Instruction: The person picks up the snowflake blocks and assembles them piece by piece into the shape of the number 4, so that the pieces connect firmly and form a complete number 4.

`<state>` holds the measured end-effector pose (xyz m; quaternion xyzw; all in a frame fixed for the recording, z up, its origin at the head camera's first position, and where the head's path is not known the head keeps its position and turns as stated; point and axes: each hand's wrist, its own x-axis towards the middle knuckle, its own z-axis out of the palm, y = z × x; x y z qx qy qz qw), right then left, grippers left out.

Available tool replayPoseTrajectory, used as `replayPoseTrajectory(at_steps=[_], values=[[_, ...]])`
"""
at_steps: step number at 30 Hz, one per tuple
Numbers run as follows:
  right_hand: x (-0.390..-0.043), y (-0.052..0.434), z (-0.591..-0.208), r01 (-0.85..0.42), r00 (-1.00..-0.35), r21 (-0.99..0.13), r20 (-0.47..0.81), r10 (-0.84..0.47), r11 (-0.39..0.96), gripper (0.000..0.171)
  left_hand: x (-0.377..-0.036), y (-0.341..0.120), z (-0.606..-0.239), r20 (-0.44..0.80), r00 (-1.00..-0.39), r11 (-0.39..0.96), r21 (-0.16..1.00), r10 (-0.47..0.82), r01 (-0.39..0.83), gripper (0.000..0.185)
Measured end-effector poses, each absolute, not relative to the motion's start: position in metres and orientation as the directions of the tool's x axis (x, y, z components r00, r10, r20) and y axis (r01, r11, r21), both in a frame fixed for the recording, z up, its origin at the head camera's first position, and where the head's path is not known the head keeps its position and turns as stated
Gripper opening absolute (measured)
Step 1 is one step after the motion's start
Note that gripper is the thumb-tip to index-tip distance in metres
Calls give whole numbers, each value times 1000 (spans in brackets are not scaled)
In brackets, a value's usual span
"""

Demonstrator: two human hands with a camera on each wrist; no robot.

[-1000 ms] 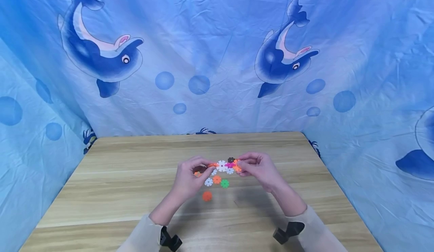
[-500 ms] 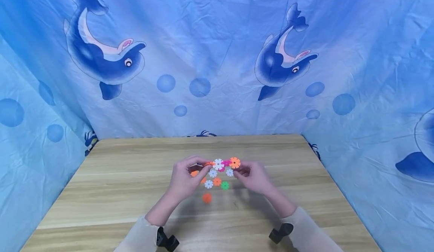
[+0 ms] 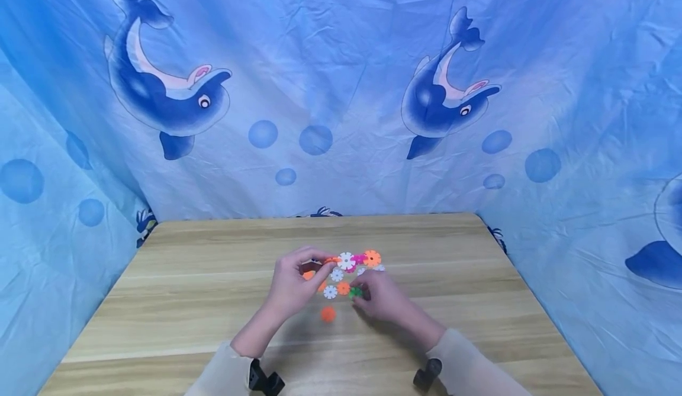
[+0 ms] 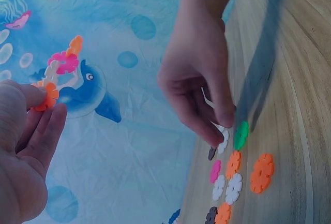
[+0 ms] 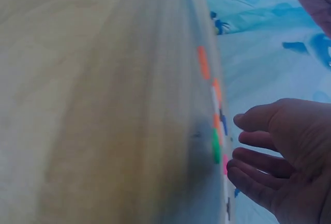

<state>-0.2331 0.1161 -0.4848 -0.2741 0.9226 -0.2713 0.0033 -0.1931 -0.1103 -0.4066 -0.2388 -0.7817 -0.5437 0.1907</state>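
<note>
Nearest, two pale sleeves (image 3: 224, 372) and the wrist mounts sit at the table's (image 3: 160, 325) front edge. Just beyond, one orange disc (image 3: 328, 314) lies alone on the wood. Past it, the right hand (image 3: 380, 301) reaches down to the loose discs, its fingertips at the green disc (image 3: 354, 292); the left wrist view shows thumb and forefinger closing on that green disc (image 4: 241, 135) at its rim, though a firm pinch cannot be confirmed, and the right wrist view shows the fingers only loosely curled. Beside it lie a white disc (image 3: 330, 292) and another orange one (image 3: 343, 288), touching or nearly so. The left hand (image 3: 293, 286) holds up the chain (image 3: 354, 260), a short run of slotted discs — orange, white, pink, orange — pinched at its near end between thumb and fingers; the rest sticks out free to the right, above the table. Judgement: the pick would go best with the green disc taken by its edge and lifted straight up, so the neighbours are not dragged along. The chain likely wants holding steady and level, since it is gripped at one end only and could flex or shed a piece if bumped. More small discs (image 4: 220, 182) lie further back. Farthest, a blue dolphin cloth (image 3: 341, 88) hangs behind and at both sides.
</note>
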Motion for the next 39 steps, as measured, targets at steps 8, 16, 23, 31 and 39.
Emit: replayPoseTrajectory(at_steps=[8,16,23,31,39], values=[[-236,111,-498,-583,-810,-395,219,-543,710,19,-195,-113,-409,556,-813,302,756,170,581,9],[-236,109,-500,-488,-867,-436,141,-478,756,23,-196,-113,-411,550,-817,304,759,173,576,9],[-238,114,-501,-411,-903,-530,123,-412,742,22,-198,-115,-410,534,-830,318,769,159,555,10],[-242,131,-485,-333,-933,-664,128,-337,669,16,-199,-116,-411,553,-818,288,767,157,574,9],[-245,154,-449,-311,-950,-729,240,-198,610,15,-198,-117,-410,559,-815,263,772,152,579,11]])
